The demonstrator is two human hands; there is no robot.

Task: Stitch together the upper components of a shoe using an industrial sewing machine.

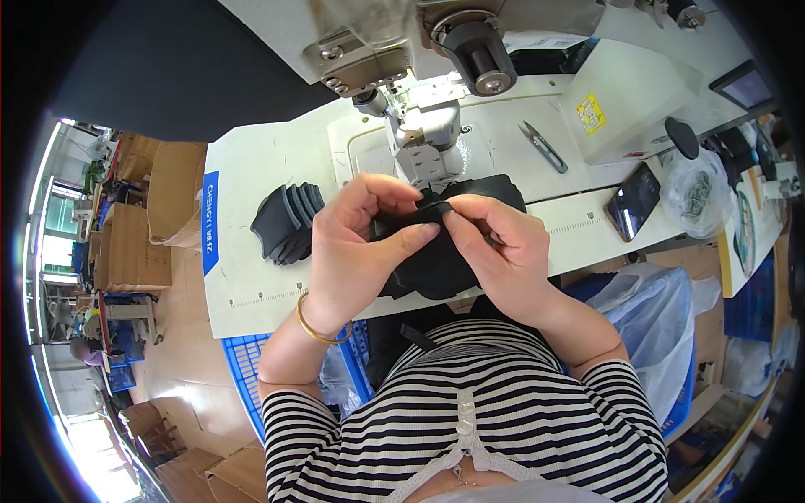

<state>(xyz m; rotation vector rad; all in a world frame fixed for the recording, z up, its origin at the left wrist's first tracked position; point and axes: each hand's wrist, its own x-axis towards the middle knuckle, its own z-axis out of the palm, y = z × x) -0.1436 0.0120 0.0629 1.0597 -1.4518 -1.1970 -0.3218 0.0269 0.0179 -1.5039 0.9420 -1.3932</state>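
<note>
Black fabric (436,267) hangs between my two hands at the front of a sewing machine (429,138). My left hand (369,230), with a gold bangle on its wrist, pinches an edge of the cloth between thumb and fingers. Close beside it, my right hand (501,243) grips the same edge with thumb and forefinger. The raised edge sits just in front of the needle area, whose exact contact with the cloth I cannot make out. To the left of my left hand lies a stack of dark grey, curved fabric pieces (289,222).
Thread snips (545,147) and a phone (633,201) lie on the white table (251,293) at right, near a clear plastic bag (696,193). Blue baskets (247,369) stand below the table edge. Cardboard boxes (138,247) are on the floor at left.
</note>
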